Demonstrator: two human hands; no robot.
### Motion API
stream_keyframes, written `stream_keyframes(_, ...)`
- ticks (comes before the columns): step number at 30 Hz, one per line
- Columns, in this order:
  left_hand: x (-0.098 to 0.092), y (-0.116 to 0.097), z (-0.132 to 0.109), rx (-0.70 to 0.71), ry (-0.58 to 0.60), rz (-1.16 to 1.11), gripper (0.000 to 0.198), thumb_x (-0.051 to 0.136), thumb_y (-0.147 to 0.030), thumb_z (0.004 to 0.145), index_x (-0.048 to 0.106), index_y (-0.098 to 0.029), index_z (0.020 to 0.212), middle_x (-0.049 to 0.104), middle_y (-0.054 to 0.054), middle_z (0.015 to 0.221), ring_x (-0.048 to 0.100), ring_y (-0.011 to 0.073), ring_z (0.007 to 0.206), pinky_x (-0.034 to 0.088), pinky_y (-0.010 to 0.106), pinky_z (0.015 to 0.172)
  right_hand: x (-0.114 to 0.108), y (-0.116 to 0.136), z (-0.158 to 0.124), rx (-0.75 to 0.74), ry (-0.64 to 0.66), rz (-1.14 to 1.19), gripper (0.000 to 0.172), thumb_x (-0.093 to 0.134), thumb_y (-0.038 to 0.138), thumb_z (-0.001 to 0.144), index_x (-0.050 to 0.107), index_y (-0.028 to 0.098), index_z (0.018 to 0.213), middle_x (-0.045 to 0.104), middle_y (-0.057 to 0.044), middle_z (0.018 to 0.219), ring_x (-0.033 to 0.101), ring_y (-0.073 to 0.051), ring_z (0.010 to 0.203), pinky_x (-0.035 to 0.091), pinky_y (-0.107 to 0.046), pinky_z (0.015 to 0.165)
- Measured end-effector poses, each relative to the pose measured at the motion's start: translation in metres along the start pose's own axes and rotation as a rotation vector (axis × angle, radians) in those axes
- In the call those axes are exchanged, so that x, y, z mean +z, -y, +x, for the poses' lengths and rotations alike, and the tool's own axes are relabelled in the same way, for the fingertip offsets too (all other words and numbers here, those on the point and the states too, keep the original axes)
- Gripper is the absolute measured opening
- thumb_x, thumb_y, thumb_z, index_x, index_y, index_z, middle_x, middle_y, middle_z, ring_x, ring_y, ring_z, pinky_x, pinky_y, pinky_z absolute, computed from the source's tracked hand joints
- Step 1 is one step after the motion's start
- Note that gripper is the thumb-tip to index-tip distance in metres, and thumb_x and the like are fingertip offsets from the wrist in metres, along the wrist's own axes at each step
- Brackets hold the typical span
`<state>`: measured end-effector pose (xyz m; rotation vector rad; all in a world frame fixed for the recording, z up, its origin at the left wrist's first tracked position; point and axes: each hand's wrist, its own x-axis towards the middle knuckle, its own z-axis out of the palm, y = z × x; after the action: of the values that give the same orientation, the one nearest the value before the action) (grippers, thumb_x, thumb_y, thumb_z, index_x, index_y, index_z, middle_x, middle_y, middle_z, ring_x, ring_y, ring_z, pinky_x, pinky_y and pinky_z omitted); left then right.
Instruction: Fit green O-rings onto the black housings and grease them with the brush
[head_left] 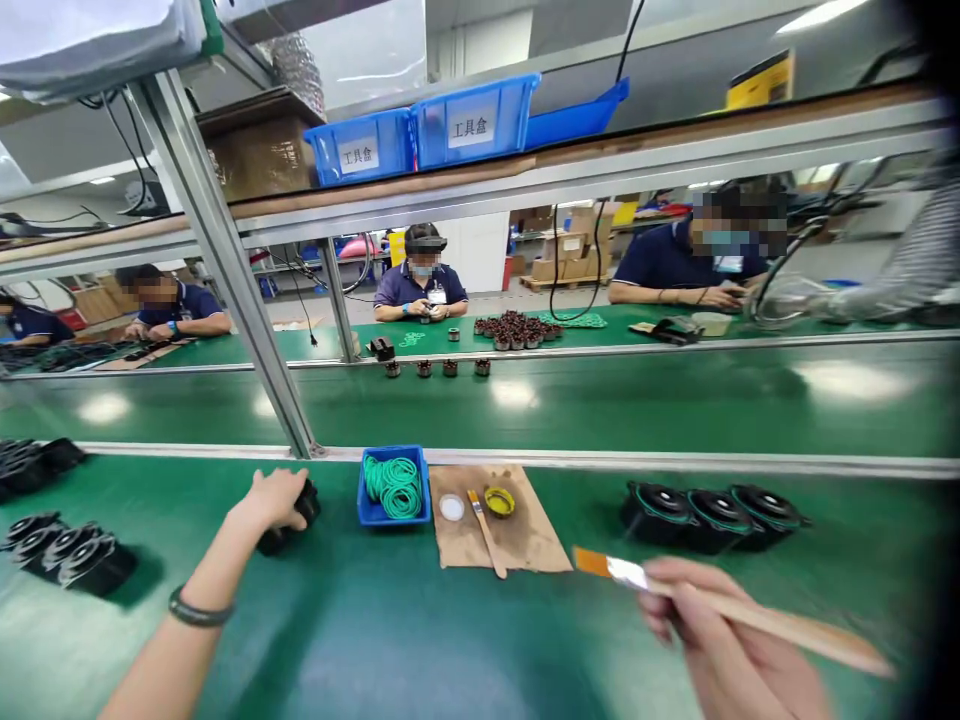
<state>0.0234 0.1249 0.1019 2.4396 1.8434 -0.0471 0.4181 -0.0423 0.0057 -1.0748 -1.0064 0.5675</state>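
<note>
My left hand [277,500] is closed over a black housing [279,537] on the green table, its fingers over the top and far side. In my right hand [712,620] is a brush [757,610] with a wooden handle, its orange bristles pointing left, above the table. Between the hands, a blue bin [394,522] holds green rings [394,487]. Beside it lies a stained cardboard sheet [525,545] with a second brush [486,535], a white round lid [451,507] and a small container of yellow substance [499,502].
Black housings with green rings [720,520] stand in a row at right; more housings [71,555] are at left. A metal post [232,270] rises behind my left hand. Across the green belt [600,400], several people work.
</note>
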Motion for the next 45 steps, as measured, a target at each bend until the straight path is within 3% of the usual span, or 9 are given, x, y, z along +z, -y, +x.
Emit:
stream_keyframes(2, 0.015, 0.013, -0.013, -0.010, -0.011, 0.040, 0.062, 0.062, -0.003, 0.065, 0.053, -0.014, 0.125, 0.066, 0.026, 0.118, 0.060, 0.0440, 0.113, 0.023, 0.076, 0.099, 0.034, 0.005, 0.015, -0.054, 0.119, -0.054, 0.026, 0.057, 0.042, 0.093, 0.068, 0.019, 0.097, 0.066, -0.006, 0.074, 0.063, -0.017, 0.061, 0.051, -0.024, 0.047)
stream_keyframes(5, 0.040, 0.001, -0.042, 0.071, -0.057, 0.022, 0.063, 0.054, -0.002, 0.069, 0.049, -0.017, 0.130, 0.062, 0.021, 0.128, 0.058, 0.0344, 0.120, 0.012, 0.068, 0.110, 0.094, 0.000, 0.038, -0.253, 0.314, -0.216, 0.029, 0.044, 0.035, 0.099, 0.066, 0.018, 0.106, 0.070, -0.007, 0.082, 0.067, -0.017, 0.068, 0.054, -0.024, 0.056)
stream_keyframes(9, 0.070, -0.029, -0.084, 0.241, -0.066, -0.351, 0.060, 0.056, -0.004, 0.064, 0.053, -0.022, 0.121, 0.066, 0.012, 0.118, 0.060, 0.0291, 0.113, 0.039, 0.052, 0.106, 0.167, -0.023, 0.065, -0.472, 0.662, -0.650, 0.024, 0.044, 0.020, 0.098, 0.067, 0.017, 0.103, 0.069, -0.008, 0.094, 0.065, -0.017, 0.083, 0.052, -0.027, 0.073)
stream_keyframes(11, 0.083, -0.039, -0.099, 0.272, -0.032, -0.545, 0.063, 0.056, -0.004, 0.063, 0.053, -0.024, 0.122, 0.063, 0.011, 0.125, 0.057, 0.0281, 0.119, 0.043, 0.046, 0.104, 0.195, -0.037, 0.076, -0.461, 0.694, -0.772, 0.017, 0.052, 0.017, 0.094, 0.069, 0.016, 0.093, 0.067, -0.008, 0.091, 0.063, -0.018, 0.082, 0.049, -0.028, 0.074)
stream_keyframes(15, 0.099, -0.047, -0.114, 0.246, 0.043, -0.773, 0.073, 0.063, -0.005, 0.064, 0.048, -0.029, 0.132, 0.049, 0.009, 0.145, 0.044, 0.0286, 0.134, 0.034, 0.046, 0.114, 0.227, -0.057, 0.091, -0.392, 0.657, -0.961, 0.014, 0.060, 0.014, 0.088, 0.069, 0.014, 0.078, 0.062, -0.009, 0.082, 0.060, -0.021, 0.078, 0.043, -0.030, 0.071)
stream_keyframes(26, 0.104, -0.049, -0.115, 0.204, -0.070, -0.935, 0.054, 0.073, -0.017, 0.071, 0.057, -0.027, 0.122, 0.062, 0.007, 0.125, 0.058, 0.0272, 0.117, 0.044, 0.041, 0.103, 0.227, -0.051, 0.095, -0.322, 0.683, -1.082, 0.015, 0.061, 0.020, 0.090, 0.071, 0.017, 0.080, 0.065, -0.007, 0.082, 0.061, -0.019, 0.075, 0.039, -0.026, 0.067)
stream_keyframes(38, 0.101, -0.045, -0.116, 0.167, -0.073, -0.954, 0.060, 0.079, -0.023, 0.068, 0.058, -0.025, 0.123, 0.063, 0.009, 0.128, 0.057, 0.0297, 0.118, 0.044, 0.045, 0.104, 0.216, -0.034, 0.110, -0.340, 0.622, -0.856, 0.022, 0.054, 0.024, 0.092, 0.070, 0.017, 0.079, 0.069, -0.007, 0.080, 0.063, -0.020, 0.076, 0.042, -0.026, 0.070)
stream_keyframes(41, 0.094, -0.042, -0.095, 0.120, -0.171, -1.043, 0.041, 0.069, -0.028, 0.079, 0.061, -0.023, 0.119, 0.067, 0.009, 0.120, 0.064, 0.0259, 0.107, 0.051, 0.042, 0.096, 0.216, -0.039, 0.107, -0.337, 0.610, -0.783, 0.021, 0.055, 0.025, 0.091, 0.068, 0.018, 0.076, 0.070, -0.005, 0.076, 0.064, -0.019, 0.074, 0.044, -0.026, 0.069)
stream_keyframes(45, 0.083, -0.049, -0.026, -0.006, -0.284, -1.131, 0.031, 0.060, -0.023, 0.087, 0.058, -0.019, 0.118, 0.068, 0.009, 0.111, 0.069, 0.0184, 0.088, 0.058, 0.033, 0.081, 0.218, -0.043, 0.100, -0.374, 0.603, -0.691, 0.022, 0.054, 0.028, 0.091, 0.067, 0.019, 0.076, 0.070, -0.004, 0.077, 0.064, -0.019, 0.073, 0.045, -0.026, 0.069)
